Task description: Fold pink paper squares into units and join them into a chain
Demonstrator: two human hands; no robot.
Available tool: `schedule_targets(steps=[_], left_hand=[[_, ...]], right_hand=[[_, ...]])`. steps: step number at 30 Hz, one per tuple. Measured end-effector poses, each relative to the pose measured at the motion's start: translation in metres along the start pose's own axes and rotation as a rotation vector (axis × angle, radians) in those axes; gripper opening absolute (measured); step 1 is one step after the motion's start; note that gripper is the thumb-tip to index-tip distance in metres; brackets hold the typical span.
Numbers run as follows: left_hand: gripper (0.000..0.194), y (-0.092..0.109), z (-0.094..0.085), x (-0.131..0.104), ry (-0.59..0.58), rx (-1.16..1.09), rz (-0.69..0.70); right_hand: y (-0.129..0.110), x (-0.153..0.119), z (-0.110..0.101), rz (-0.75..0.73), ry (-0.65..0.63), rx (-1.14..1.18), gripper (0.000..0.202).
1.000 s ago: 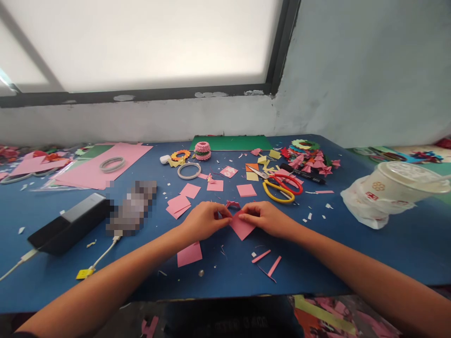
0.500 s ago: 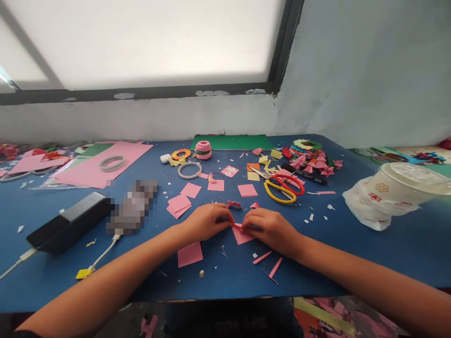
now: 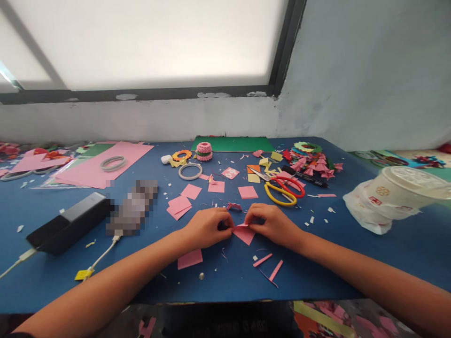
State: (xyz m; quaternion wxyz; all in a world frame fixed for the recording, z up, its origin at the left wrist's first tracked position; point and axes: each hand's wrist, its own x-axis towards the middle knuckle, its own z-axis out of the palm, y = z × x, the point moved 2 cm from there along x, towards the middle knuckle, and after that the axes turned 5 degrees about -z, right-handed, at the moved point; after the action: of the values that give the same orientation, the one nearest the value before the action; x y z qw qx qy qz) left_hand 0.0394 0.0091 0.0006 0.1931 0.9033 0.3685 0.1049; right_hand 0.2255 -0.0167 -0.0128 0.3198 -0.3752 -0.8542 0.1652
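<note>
A small pink paper square, partly folded along its upper side, is pinched between my two hands just above the blue table. The fingertips of my left hand grip its left corner. On the opposite corner, my right hand holds it with thumb and fingers closed. Behind the hands lies a folded pink paper piece. Loose pink squares are scattered beyond, and another pink square rests beside my left forearm. Thin pink strips lie in front of my right hand.
Scissors with yellow and red handles and a black marker lie at back right, near folded paper shapes. A paper cup stands right. Tape rolls, a black box-shaped device and a white cable are left.
The paper has turned so that a corner points toward me. My right hand has shifted slightly up and uncovered more of the paper.
</note>
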Motion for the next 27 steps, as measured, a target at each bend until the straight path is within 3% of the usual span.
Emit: schedule_targets(steps=[5,8,19,27], left_hand=[[0.014,-0.005,-0.001,0.0,-0.05,-0.036,0.102],[0.016,-0.007,-0.003,0.0,-0.074,-0.048,0.173],[0.023,-0.007,-0.007,-0.001,-0.085,0.081,0.306],[0.025,-0.006,-0.007,-0.004,-0.072,0.225,0.399]], right_hand=[[0.0,-0.014,0.002,-0.372,0.06,-0.25,0.017],[0.001,-0.019,0.002,-0.498,0.009,-0.284,0.017],[0.0,-0.019,0.0,-0.534,-0.176,-0.263,0.02],[-0.001,-0.021,0.0,-0.568,-0.187,-0.312,0.02]])
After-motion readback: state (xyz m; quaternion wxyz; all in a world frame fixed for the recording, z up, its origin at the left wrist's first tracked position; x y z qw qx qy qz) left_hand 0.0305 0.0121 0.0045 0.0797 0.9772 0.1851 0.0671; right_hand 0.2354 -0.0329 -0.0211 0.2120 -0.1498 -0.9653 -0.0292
